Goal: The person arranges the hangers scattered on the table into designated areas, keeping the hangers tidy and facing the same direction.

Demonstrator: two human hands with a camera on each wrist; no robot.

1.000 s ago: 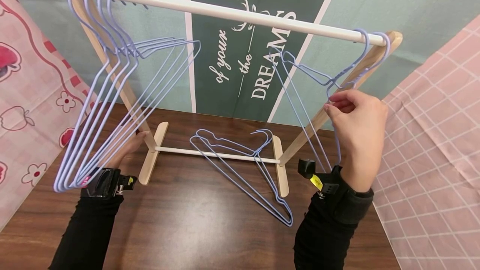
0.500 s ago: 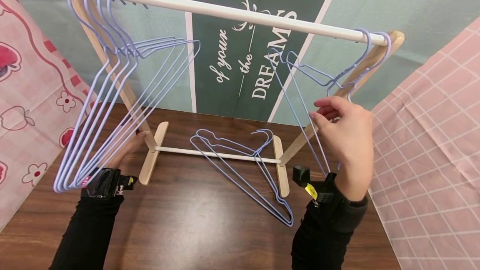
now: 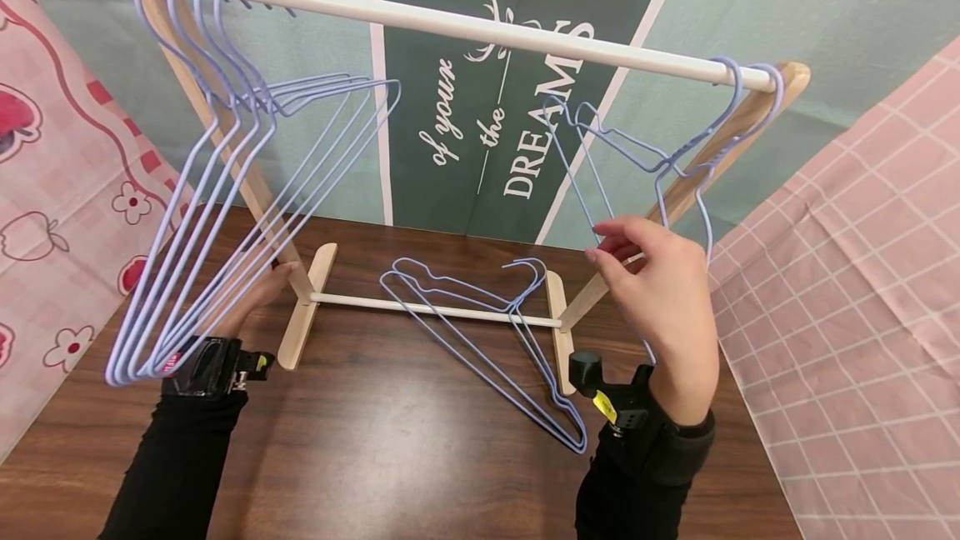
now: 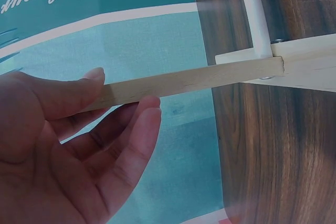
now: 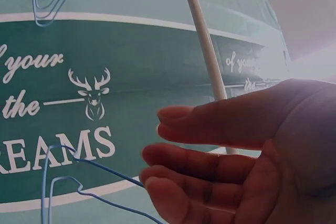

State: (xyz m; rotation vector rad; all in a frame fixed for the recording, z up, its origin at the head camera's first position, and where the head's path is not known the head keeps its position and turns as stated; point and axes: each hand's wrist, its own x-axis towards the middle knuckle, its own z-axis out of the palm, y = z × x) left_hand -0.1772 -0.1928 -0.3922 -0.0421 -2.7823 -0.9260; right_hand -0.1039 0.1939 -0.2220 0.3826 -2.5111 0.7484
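Note:
My left hand (image 4: 79, 145) grips the wooden post (image 4: 184, 80) at the rack's left side, thumb on one face and fingers on the other. In the head view that hand (image 3: 251, 286) is partly behind several light-blue wire hangers (image 3: 255, 98) hooked on the rail's left end. My right hand (image 3: 660, 290) holds nothing; its fingers are loosely bent, in front of two blue hangers (image 3: 672, 158) hooked at the rail's right end. It covers part of them. In the right wrist view, a gap shows between thumb and fingers of the right hand (image 5: 231, 150).
The white rail (image 3: 450, 22) spans the rack's top; a thinner white bar (image 3: 360, 301) joins its feet. Blue hangers (image 3: 513, 305), apparently two overlapping, lie across that bar onto the brown table (image 3: 390, 457). Green printed cloth (image 3: 450, 182) hangs behind, pink cloths (image 3: 862, 340) at the sides.
My right hand has come away from the right-end hangers, moving left and down. Those hangers swayed slightly. The left hand stays on the post.

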